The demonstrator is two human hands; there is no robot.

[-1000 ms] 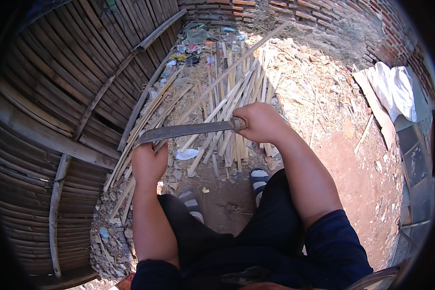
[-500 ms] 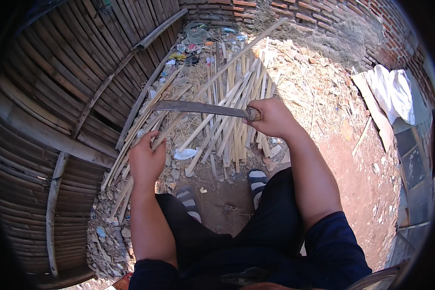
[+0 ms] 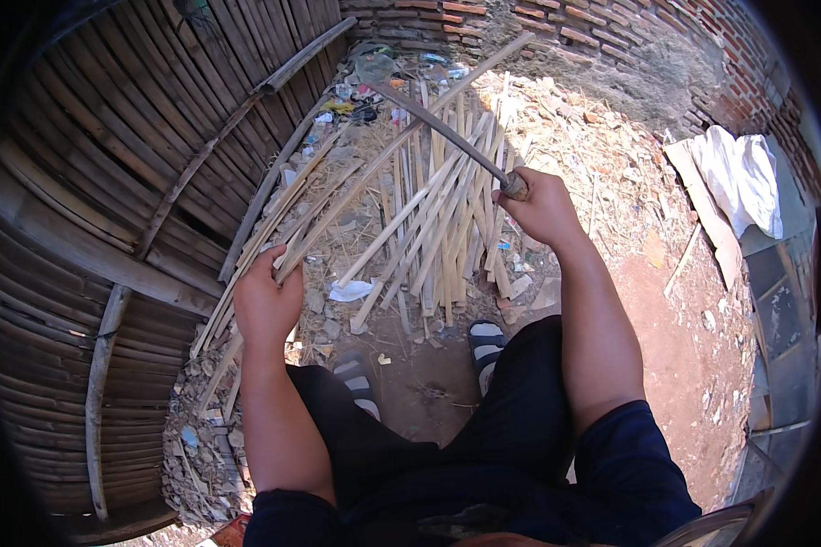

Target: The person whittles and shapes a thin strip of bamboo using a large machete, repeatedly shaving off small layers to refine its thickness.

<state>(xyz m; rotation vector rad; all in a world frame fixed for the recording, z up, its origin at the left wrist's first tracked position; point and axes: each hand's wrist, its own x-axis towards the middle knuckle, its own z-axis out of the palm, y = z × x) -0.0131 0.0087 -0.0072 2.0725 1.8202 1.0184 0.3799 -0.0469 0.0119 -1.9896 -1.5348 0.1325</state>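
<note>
A person squats on bare dirt ground (image 3: 666,310) beside a woven bamboo wall (image 3: 109,182), working with split bamboo. The right hand (image 3: 540,208) is closed tight around the handle of a long machete (image 3: 438,123), its blade raised and angled up toward the brick wall (image 3: 593,27) at the top. The left hand (image 3: 266,301) is clamped on a long bamboo strip (image 3: 401,137) that runs diagonally from the foot of the bamboo wall up toward the bricks. The two hands are well apart. Between them a pile of bamboo slats (image 3: 438,228) lies on the ground, just ahead of striped sandals (image 3: 485,339). A white cloth (image 3: 741,178) lies at the right edge.
</note>
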